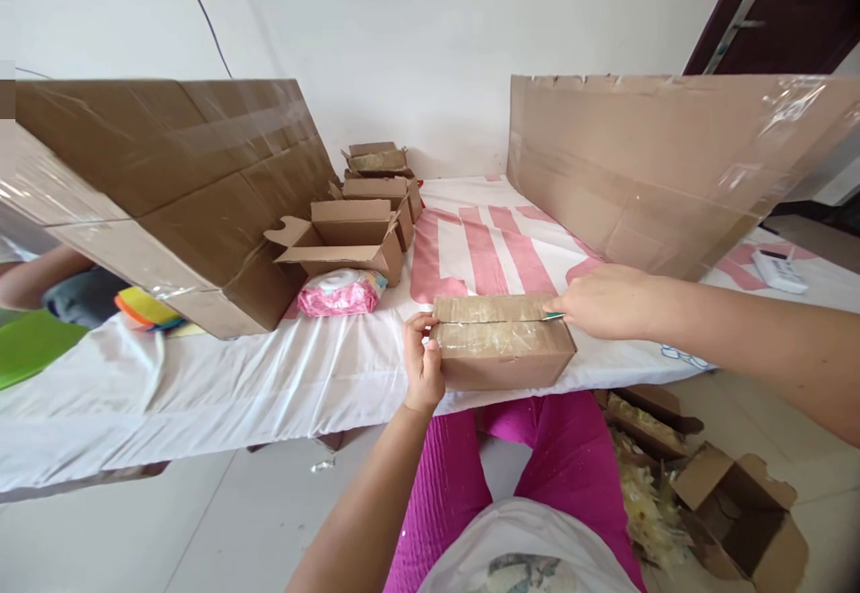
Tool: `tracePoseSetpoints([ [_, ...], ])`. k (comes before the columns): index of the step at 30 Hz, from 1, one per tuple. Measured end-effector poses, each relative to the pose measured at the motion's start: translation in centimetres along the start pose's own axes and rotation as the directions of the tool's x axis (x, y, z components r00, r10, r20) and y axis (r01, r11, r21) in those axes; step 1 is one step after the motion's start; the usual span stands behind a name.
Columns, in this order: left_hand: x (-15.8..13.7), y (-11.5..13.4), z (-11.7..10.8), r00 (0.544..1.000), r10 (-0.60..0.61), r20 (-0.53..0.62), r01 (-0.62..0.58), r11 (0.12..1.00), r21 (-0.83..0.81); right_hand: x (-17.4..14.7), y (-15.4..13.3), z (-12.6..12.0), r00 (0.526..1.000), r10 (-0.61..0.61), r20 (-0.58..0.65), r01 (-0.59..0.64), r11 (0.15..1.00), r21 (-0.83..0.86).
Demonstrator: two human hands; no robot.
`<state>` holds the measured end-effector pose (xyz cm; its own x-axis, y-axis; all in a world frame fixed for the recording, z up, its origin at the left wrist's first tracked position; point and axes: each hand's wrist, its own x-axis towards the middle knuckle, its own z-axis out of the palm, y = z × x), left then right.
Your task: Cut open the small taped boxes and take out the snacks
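Note:
A closed cardboard box (507, 371) lies before me near the table's front edge, with clear tape along its top seam. My left hand (425, 362) grips its left end, thumb toward the front and fingers curled at the top corner. Over the right end of the seam, my right hand (605, 303) is closed around a small box cutter (554, 315). Only its green part and a thin pale blade show, and the blade meets the tape line; the rest is hidden in my fist.
Large cardboard panels stand left (221, 172) and right (645, 163). By the left one are an open box (349, 239), other boxes behind, and a pink wipes pack (341, 294). A white device (779, 270) lies right. Discarded boxes (739, 503) litter the floor. Another person's arm (47, 279) shows left.

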<state>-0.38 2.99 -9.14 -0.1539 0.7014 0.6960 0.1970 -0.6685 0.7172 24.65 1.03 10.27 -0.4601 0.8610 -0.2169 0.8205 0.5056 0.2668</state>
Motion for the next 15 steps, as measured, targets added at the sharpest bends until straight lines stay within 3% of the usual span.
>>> tracePoseSetpoints([
  [4,0.0,0.0,0.0,1.0,0.002,-0.002,-0.002,1.0,0.004,-1.8,2.3,0.2,0.999,-0.032,-0.001,0.032,0.998,0.063],
  [9,-0.2,-0.2,0.0,0.999,-0.048,-0.013,0.048,0.999,-0.001,-3.6,5.6,1.7,0.978,0.024,-0.206,0.035,0.96,0.278],
  [13,-0.3,0.2,0.2,0.999,-0.012,-0.035,0.013,1.0,0.026,-2.0,6.2,8.0,0.894,0.259,-0.366,-0.052,0.871,0.489],
  [15,-0.3,0.5,0.2,0.999,-0.016,-0.04,0.018,0.999,0.049,-0.7,5.4,12.2,0.851,0.341,-0.399,-0.111,0.859,0.499],
])
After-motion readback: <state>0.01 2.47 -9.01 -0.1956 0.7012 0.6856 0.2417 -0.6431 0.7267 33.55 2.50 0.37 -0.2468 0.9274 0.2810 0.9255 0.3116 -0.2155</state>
